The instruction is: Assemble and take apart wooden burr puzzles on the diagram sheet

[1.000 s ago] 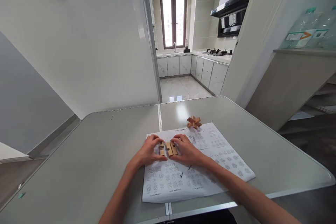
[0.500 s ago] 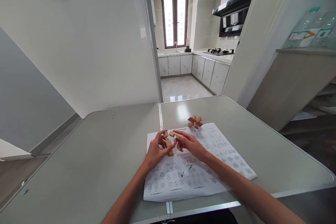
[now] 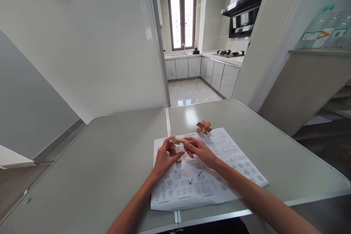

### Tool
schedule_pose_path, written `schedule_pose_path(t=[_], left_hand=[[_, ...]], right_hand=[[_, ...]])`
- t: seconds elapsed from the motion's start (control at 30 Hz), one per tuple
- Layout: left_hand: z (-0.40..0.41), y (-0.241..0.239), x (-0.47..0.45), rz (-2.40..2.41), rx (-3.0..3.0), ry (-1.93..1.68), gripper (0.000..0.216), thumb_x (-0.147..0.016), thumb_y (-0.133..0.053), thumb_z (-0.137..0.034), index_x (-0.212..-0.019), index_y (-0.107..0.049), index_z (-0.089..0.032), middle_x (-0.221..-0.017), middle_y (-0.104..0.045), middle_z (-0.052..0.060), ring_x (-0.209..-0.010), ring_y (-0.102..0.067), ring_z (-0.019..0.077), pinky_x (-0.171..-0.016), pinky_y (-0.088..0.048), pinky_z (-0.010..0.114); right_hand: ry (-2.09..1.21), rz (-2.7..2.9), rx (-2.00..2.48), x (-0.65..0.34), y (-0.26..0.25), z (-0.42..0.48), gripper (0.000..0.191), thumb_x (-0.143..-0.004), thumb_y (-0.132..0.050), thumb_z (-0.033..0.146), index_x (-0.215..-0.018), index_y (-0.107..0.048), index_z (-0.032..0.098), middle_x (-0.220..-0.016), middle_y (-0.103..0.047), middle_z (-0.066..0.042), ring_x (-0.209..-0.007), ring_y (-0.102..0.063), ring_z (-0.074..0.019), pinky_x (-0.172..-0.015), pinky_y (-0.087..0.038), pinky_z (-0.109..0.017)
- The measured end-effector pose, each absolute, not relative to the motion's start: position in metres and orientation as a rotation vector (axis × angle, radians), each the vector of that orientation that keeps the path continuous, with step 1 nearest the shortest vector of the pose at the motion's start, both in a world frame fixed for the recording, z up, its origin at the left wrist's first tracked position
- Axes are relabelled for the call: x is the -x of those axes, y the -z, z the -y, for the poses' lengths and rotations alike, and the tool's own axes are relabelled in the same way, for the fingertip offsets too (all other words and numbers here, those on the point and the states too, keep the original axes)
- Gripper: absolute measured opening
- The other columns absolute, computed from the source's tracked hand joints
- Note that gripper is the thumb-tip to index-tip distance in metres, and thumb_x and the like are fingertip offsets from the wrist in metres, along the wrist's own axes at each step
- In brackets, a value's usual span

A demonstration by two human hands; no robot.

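Note:
Over a printed sheet (image 3: 208, 190) of small diagrams, my left hand (image 3: 163, 158) is closed around some notched wooden puzzle pieces (image 3: 178, 150). My right hand (image 3: 199, 150) pinches one end of a wooden puzzle stick (image 3: 180, 141). That stick's far end meets the top of the pieces in my left hand; whether it is seated in a notch I cannot tell. Fingers hide part of the wood. Beyond the sheet's top edge sits an interlocked wooden burr puzzle (image 3: 204, 127).
The grey table (image 3: 117, 161) has a metal seam running through it. At the right, plastic bottles (image 3: 319, 31) stand on a ledge. A kitchen with a gas stove (image 3: 229, 53) lies past the doorway. A small green object (image 3: 26, 201) is near the table's left edge.
The stick in my right hand has moved left, closing the gap to the pieces in my left hand. My left hand has barely shifted.

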State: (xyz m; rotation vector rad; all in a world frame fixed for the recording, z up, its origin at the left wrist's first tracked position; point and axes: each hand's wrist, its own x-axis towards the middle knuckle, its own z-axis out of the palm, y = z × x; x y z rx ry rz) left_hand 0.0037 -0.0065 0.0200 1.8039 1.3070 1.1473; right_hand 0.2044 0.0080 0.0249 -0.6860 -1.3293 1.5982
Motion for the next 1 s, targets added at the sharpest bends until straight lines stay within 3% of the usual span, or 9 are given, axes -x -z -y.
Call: schedule_pose_path(t=[0.37, 0.53, 0.8, 0.9, 1.0], left_hand=[[0.011, -0.022, -0.005, -1.205, -1.782, -1.104, 0.068, -0.079, -0.082, -0.043, -0.137, -0.050, -0.027, -0.087, -0.063, -0.003, -0.067, -0.057, 0.0129, -0.065, -0.050, 0.026], [0.013, -0.026, -0.007, -1.201, -1.770, -1.095, 0.067, -0.079, -0.083, -0.043, -0.136, -0.052, -0.027, -0.087, -0.065, -0.003, -0.069, -0.057, 0.0133, -0.065, -0.049, 0.026], [0.011, -0.025, -0.006, -1.255, -1.731, -1.115, 0.065, -0.080, -0.082, -0.044, -0.135, -0.054, -0.026, -0.081, -0.061, -0.003, -0.066, -0.055, 0.0131, -0.065, -0.048, 0.026], [0.008, -0.025, -0.004, -1.297, -1.745, -1.194, 0.064, -0.080, -0.082, -0.044, -0.135, -0.055, -0.026, -0.090, -0.062, -0.001, -0.073, -0.057, 0.0146, -0.073, -0.050, 0.029], [0.008, -0.026, -0.004, -1.313, -1.855, -1.236, 0.065, -0.077, -0.085, -0.042, -0.135, -0.059, -0.029, -0.104, -0.062, 0.002, -0.090, -0.058, 0.0187, -0.085, -0.050, 0.033]], right_hand=[[-1.587, 1.393, 0.698, -0.204, -0.016, -0.010, 0.039, -0.097, -0.061, 0.055, -0.121, -0.071, 0.026, -0.087, -0.062, -0.001, -0.063, -0.053, -0.0114, -0.062, -0.047, -0.028], [-1.425, 1.498, 0.745, -0.205, -0.014, -0.010, 0.036, -0.095, -0.066, 0.048, -0.122, -0.070, 0.025, -0.074, -0.059, 0.003, -0.061, -0.051, -0.0125, -0.062, -0.045, -0.029], [-1.486, 1.304, 0.734, -0.206, -0.016, -0.012, 0.033, -0.089, -0.076, 0.044, -0.114, -0.073, 0.023, -0.077, -0.064, 0.001, -0.064, -0.053, -0.0129, -0.066, -0.046, -0.030], [-1.686, 1.146, 0.652, -0.209, -0.017, -0.015, 0.036, -0.085, -0.080, 0.046, -0.113, -0.074, 0.024, -0.090, -0.070, -0.002, -0.079, -0.061, -0.0158, -0.076, -0.049, -0.031], [-1.817, 1.173, 0.554, -0.210, -0.019, -0.014, 0.036, -0.085, -0.081, 0.047, -0.112, -0.076, 0.024, -0.119, -0.072, -0.007, -0.110, -0.064, -0.0226, -0.098, -0.048, -0.037]])
